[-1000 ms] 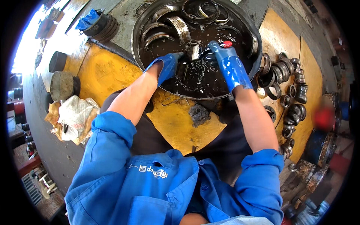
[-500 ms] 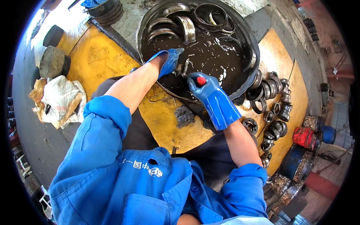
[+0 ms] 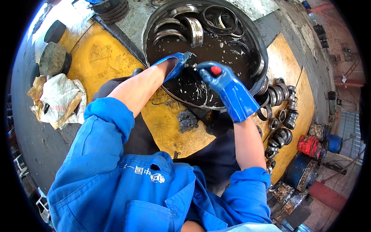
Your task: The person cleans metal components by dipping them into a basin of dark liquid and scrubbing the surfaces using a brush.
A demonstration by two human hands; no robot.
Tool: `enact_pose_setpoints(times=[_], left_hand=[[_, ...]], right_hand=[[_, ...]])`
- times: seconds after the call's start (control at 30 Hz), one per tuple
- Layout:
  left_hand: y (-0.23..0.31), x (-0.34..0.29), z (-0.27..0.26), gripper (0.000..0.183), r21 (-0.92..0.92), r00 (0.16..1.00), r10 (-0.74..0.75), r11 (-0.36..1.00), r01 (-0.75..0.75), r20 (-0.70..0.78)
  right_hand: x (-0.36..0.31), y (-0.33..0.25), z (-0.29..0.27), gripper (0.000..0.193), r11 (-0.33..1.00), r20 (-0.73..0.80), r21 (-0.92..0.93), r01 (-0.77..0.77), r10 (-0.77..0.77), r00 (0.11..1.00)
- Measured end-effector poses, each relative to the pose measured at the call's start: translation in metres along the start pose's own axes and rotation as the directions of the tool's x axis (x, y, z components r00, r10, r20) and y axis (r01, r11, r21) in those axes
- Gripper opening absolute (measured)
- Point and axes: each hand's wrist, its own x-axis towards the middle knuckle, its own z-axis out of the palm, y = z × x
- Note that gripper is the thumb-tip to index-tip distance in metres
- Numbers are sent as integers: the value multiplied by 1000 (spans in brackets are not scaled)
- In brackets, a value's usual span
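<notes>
Both my hands wear blue rubber gloves over a large round black basin (image 3: 264, 58) of dark liquid. My right hand (image 3: 226, 83) is closed around a tool with a red handle (image 3: 216, 70); its working end is too dark to make out. My left hand (image 3: 177, 65) reaches in beside it, fingers curled low over the liquid. It seems to grip a small wet piece, mostly hidden by the glove. Beyond the hands, curved metal ring pieces (image 3: 194, 31) and a full ring (image 3: 220, 18) lie partly in the liquid.
Several metal rings (image 3: 276, 94) stand in rows on the yellow board right of the basin. White and brown bags (image 3: 62, 98) lie at the left, near a dark bucket (image 3: 54, 58). A dark rag (image 3: 187, 120) rests before the basin. Drums (image 3: 303, 170) stand at lower right.
My right hand has moved up and to the right with the red-handled tool, and its grip has turned a little. My left hand has shifted slightly. Fresh white splashes show below the hands.
</notes>
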Motion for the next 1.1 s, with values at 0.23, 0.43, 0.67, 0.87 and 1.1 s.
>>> enact_pose_setpoints(times=[0.23, 0.43, 0.67, 0.87, 1.1], left_hand=[[8, 7, 7, 55, -145, 993, -109, 984, 102, -37], [11, 22, 20, 58, -39, 997, -17, 999, 20, 69], [-2, 28, 40, 68, 297, 998, -36, 954, 47, -42], [-17, 24, 42, 42, 455, 1000, -23, 890, 28, -17], [-14, 25, 46, 36, 466, 993, -70, 879, 105, -93]], right_hand=[[33, 44, -22, 18, 970, -139, 162, -179, 202, 969], [38, 95, -29, 23, 887, -185, 260, -381, 433, 882], [24, 111, -8, 23, 910, -230, -26, -413, 396, 889], [19, 78, -4, 20, 899, -179, 231, -372, 415, 892], [-1, 31, 16, 18, 998, -241, 62, 29, -13, 970]])
